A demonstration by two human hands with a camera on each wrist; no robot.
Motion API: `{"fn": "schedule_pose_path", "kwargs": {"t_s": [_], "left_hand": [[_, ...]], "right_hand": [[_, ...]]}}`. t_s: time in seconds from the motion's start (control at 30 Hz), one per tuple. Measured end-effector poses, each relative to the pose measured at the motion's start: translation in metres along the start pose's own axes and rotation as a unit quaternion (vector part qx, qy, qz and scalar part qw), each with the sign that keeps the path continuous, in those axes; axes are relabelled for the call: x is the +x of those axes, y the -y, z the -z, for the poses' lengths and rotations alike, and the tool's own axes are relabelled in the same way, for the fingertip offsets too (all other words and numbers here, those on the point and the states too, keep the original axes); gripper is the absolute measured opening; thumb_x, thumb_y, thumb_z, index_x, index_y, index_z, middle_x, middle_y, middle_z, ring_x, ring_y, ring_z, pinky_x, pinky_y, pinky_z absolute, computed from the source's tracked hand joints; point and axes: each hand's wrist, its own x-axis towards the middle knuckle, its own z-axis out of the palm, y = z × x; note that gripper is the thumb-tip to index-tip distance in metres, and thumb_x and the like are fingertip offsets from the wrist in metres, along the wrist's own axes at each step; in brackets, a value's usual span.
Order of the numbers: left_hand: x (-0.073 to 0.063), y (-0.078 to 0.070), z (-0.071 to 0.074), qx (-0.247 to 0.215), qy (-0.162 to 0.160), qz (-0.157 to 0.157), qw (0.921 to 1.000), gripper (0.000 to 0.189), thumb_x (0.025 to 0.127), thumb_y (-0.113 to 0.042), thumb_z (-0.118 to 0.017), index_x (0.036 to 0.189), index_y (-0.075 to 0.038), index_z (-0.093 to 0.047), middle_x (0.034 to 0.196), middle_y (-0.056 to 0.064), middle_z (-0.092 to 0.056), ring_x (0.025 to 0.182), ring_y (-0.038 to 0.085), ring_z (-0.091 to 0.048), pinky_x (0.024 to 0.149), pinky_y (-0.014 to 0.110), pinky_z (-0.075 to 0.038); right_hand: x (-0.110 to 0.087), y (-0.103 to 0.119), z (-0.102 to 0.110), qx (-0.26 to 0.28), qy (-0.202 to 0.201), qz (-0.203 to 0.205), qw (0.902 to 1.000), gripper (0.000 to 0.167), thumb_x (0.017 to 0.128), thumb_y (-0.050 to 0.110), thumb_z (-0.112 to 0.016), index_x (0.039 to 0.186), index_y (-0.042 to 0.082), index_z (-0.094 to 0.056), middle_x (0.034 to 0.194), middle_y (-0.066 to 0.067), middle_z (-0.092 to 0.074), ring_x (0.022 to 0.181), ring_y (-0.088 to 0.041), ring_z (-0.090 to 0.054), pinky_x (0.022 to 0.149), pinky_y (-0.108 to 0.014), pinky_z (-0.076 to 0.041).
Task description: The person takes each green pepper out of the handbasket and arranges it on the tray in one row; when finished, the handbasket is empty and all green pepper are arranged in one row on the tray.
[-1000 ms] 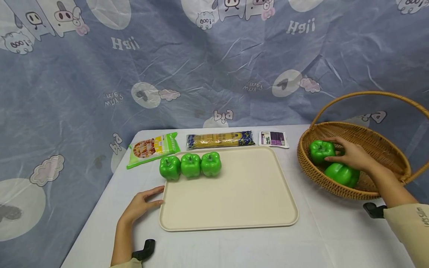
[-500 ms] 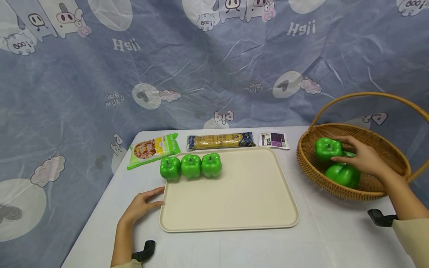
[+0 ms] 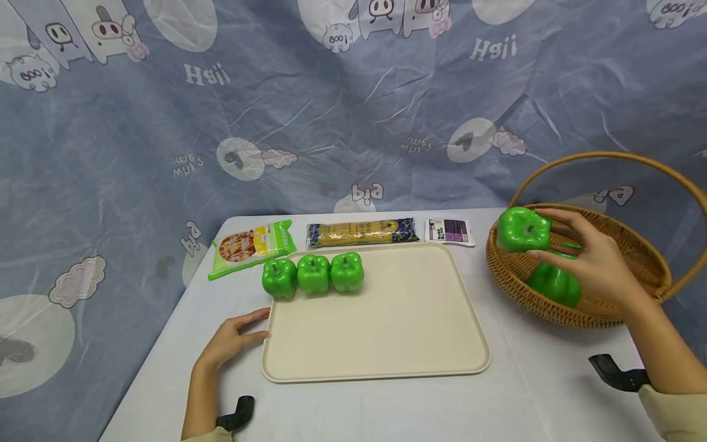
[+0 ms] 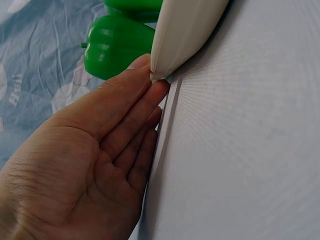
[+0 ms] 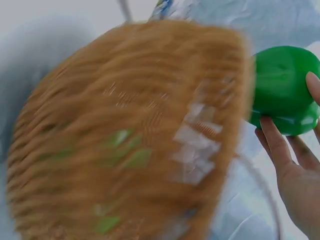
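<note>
My right hand [image 3: 588, 255] grips a glossy green bell pepper [image 3: 523, 230] between thumb and fingers, its stem end tilted toward the viewer. It is over the left rim of the wicker basket [image 3: 505, 294]; in the right wrist view the held pepper [image 5: 282, 82] is beside the blurred basket wall [image 5: 135, 110]. Another green pepper [image 3: 555, 285] lies in the basket, partly behind the hand. My left hand [image 3: 231, 341] touches the left edge of a cream tray [image 3: 381, 325] with straight fingertips. Three green bell peppers [image 3: 313, 274] stand in a row at the tray's back left.
Behind the tray lie a green food packet [image 3: 253, 247], a long yellow and blue packet [image 3: 361, 232] and a small purple and white packet [image 3: 450, 231]. The basket's tall handle [image 3: 602, 155] arches over it. A blue patterned cloth [image 3: 331, 123] hangs behind the white table.
My right hand has lifted the bell pepper up from inside the basket and shifted it to the basket's left rim, turning its stem forward. The left hand and tray stay in place.
</note>
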Motion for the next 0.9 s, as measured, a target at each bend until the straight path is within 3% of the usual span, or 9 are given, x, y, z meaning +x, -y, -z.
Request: {"fn": "schedule_pose_path", "kwargs": {"t_s": [0.13, 0.23, 0.33, 0.43, 0.67, 0.9], "left_hand": [[-0.001, 0.002, 0.000, -0.004, -0.001, -0.002, 1.0000, 0.056, 0.073, -0.034, -0.077, 0.124, -0.018, -0.060, 0.128, -0.001, -0.056, 0.130, 0.024, -0.036, 0.107, 0.051, -0.021], [-0.001, 0.002, 0.000, -0.003, 0.000, -0.006, 1.0000, 0.056, 0.074, -0.034, -0.077, 0.124, -0.018, -0.060, 0.128, -0.001, -0.056, 0.130, 0.024, -0.037, 0.107, 0.051, -0.022], [-0.001, 0.001, 0.000, 0.007, -0.002, -0.010, 0.9999, 0.056, 0.074, -0.035, -0.077, 0.124, -0.019, -0.060, 0.127, -0.002, -0.056, 0.129, 0.024, -0.037, 0.107, 0.051, -0.023], [-0.001, -0.001, 0.000, 0.013, -0.005, -0.012, 0.9998, 0.056, 0.074, -0.035, -0.077, 0.124, -0.020, -0.060, 0.127, -0.003, -0.056, 0.129, 0.024, -0.038, 0.106, 0.051, -0.023], [0.000, -0.001, 0.001, 0.016, -0.005, -0.014, 0.9998, 0.056, 0.074, -0.036, -0.076, 0.124, -0.019, -0.060, 0.127, -0.004, -0.056, 0.128, 0.023, -0.039, 0.106, 0.051, -0.024], [-0.002, -0.002, 0.000, 0.015, -0.003, -0.018, 0.9997, 0.055, 0.074, -0.036, -0.076, 0.124, -0.019, -0.060, 0.127, -0.004, -0.056, 0.128, 0.022, -0.039, 0.106, 0.050, -0.025]], "right_hand": [[0.012, 0.028, -0.021, 0.025, -0.009, 0.048, 0.9985, 0.080, 0.067, -0.009, -0.077, 0.136, 0.012, -0.044, 0.132, -0.001, -0.047, 0.109, 0.007, -0.047, 0.076, -0.008, -0.046], [0.020, 0.043, -0.042, 0.008, -0.013, 0.072, 0.9973, 0.079, 0.065, -0.004, -0.080, 0.134, 0.016, -0.047, 0.130, -0.003, -0.050, 0.113, -0.005, -0.052, 0.078, -0.007, -0.044], [0.026, 0.050, -0.066, 0.013, 0.004, 0.088, 0.9961, 0.078, 0.066, 0.000, -0.081, 0.134, 0.018, -0.047, 0.130, -0.005, -0.050, 0.114, -0.024, -0.054, 0.079, -0.011, -0.046], [0.031, 0.051, -0.091, 0.061, 0.038, 0.097, 0.9927, 0.075, 0.068, -0.002, -0.079, 0.134, 0.015, -0.046, 0.130, -0.009, -0.048, 0.111, -0.035, -0.053, 0.079, -0.019, -0.049], [0.039, 0.050, -0.140, 0.151, 0.117, 0.059, 0.9798, 0.067, 0.074, 0.001, -0.075, 0.132, 0.007, -0.043, 0.136, -0.014, -0.041, 0.116, -0.038, -0.048, 0.083, -0.029, -0.050], [0.043, 0.047, -0.172, 0.188, 0.150, 0.001, 0.9706, 0.065, 0.075, 0.003, -0.074, 0.131, 0.003, -0.041, 0.137, -0.016, -0.040, 0.119, -0.041, -0.046, 0.086, -0.031, -0.049]]}}
